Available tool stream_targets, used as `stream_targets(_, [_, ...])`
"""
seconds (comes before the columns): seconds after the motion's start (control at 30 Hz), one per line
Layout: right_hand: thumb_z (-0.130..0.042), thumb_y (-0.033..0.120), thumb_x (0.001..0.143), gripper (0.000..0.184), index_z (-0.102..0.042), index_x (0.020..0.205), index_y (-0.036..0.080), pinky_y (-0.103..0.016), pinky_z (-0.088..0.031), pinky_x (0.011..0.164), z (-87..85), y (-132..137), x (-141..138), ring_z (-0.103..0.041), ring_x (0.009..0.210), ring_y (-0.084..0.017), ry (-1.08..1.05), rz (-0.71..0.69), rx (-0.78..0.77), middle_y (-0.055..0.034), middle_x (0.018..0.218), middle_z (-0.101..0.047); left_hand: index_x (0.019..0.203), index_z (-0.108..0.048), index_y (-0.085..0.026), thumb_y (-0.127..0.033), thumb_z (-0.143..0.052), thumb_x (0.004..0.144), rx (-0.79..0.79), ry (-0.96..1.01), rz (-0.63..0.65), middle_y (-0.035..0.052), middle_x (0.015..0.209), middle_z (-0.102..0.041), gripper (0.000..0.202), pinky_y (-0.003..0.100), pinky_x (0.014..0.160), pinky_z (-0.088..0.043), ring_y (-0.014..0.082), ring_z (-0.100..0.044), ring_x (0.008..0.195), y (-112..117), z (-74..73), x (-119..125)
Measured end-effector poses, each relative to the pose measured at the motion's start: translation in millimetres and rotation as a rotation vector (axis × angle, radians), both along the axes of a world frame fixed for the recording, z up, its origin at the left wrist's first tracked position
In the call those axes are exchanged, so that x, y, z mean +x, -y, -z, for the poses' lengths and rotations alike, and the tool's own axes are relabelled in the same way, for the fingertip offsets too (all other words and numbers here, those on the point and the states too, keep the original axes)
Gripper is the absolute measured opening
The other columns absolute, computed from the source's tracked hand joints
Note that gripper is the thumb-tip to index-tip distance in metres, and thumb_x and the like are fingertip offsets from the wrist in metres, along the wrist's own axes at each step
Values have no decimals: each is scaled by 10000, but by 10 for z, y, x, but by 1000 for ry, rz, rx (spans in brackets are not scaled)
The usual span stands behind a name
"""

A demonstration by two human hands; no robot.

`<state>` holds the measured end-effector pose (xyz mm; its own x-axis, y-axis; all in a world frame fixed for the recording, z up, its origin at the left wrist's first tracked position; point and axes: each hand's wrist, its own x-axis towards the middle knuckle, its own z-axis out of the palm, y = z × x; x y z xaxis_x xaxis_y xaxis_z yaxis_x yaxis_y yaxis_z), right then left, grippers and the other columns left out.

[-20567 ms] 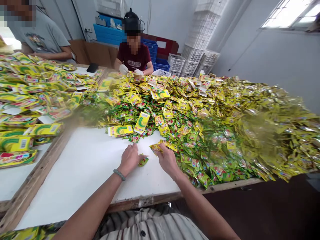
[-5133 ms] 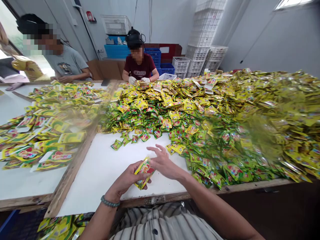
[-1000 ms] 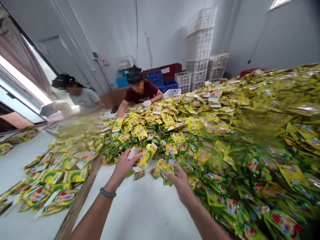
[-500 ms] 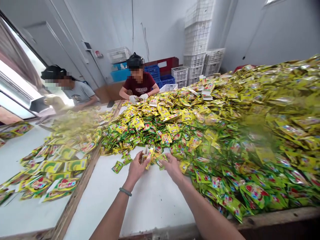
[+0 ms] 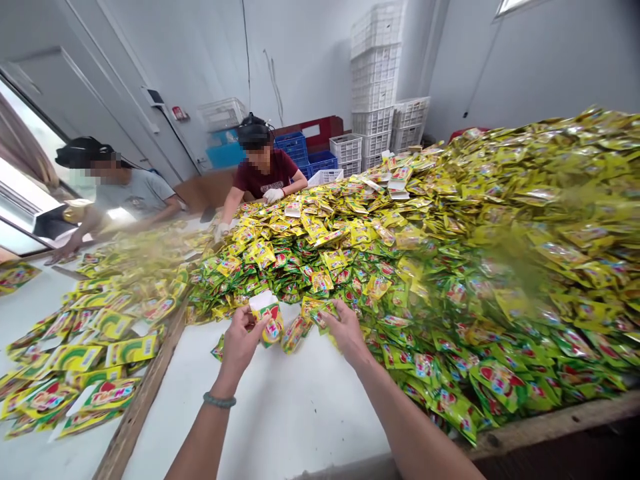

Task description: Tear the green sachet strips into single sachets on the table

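Observation:
My left hand (image 5: 245, 337) pinches a small printed carton (image 5: 271, 323), yellow and green with a red picture, its white flap standing up. To the right, the fingers of my right hand (image 5: 345, 331) are closed on a green-yellow sachet (image 5: 323, 312) at the edge of the heap. Between both hands another shiny sachet (image 5: 296, 333) lies on the white tabletop (image 5: 280, 413). Part of a green sachet (image 5: 218, 348) shows behind my left hand. A large pile of green and yellow sachets (image 5: 450, 313) rises beyond and to the right.
Flattened-looking printed cartons (image 5: 83, 360) lie left of a wooden divider (image 5: 145, 400). A wooden rail (image 5: 545, 427) edges the table at right. Two co-workers sit across: one in a maroon shirt (image 5: 270, 175), one in grey (image 5: 140, 193). White crates (image 5: 375, 87) stand stacked behind.
My left hand has moved left and turned the carton so its printed face shows. My right hand stays by the pile. The maroon-shirted co-worker's gloved hands have moved apart.

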<state>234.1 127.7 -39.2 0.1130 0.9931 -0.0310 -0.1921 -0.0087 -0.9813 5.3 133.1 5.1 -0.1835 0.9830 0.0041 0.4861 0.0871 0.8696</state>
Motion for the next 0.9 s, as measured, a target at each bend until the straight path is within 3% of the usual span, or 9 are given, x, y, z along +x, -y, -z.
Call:
stream_targets(0.1, [-599,366,799,232,-608,942,184,-296,-475,781,-120,62,24,-601,854,-182,-11,-105,78,-37,919,-660,904,-584,-201,-448,-745,665,-75,-105,116,12,776,-674,379,286,698,-488,174,-612,719,270,-154,-21])
stream_targets(0.17, [-587,338,812,210,-620,958,190,-283,-470,759,-176,111,18,-594,845,-175,81,-184,140,-29,917,-654,888,-598,-193,-447,-721,697,-149,3,186,13,784,-658,341,277,690,-490,170,-605,737,453,-169,31])
stream_targets(0.33, [-557,199,804,170,-671,930,211,-250,-446,675,-229,183,11,-593,710,-151,417,-418,209,2,805,-673,910,-611,-164,-465,-684,727,-275,268,203,18,797,-660,359,264,682,-496,157,-615,730,708,-77,141])
stream_targets(0.53, [-608,147,755,234,-718,933,251,-225,-425,607,-212,216,-4,-608,648,-148,538,-573,219,19,756,-694,925,-630,-156,-478,-710,702,-378,352,216,28,805,-692,400,264,657,-507,160,-641,707,801,42,82])
stream_targets(0.73, [-711,246,692,162,-704,849,209,-231,-424,615,-141,221,-97,-590,650,-144,497,-440,137,17,743,-675,937,-655,-147,-435,-798,601,-422,473,106,52,827,-728,465,308,716,-538,190,-683,736,853,129,210])
stream_targets(0.9, [-642,394,758,218,-620,769,177,-232,-401,594,-110,202,-163,-530,641,-134,355,-274,108,9,681,-608,920,-666,-143,-414,-817,584,-420,563,52,60,844,-741,458,295,681,-544,182,-686,702,846,79,269])
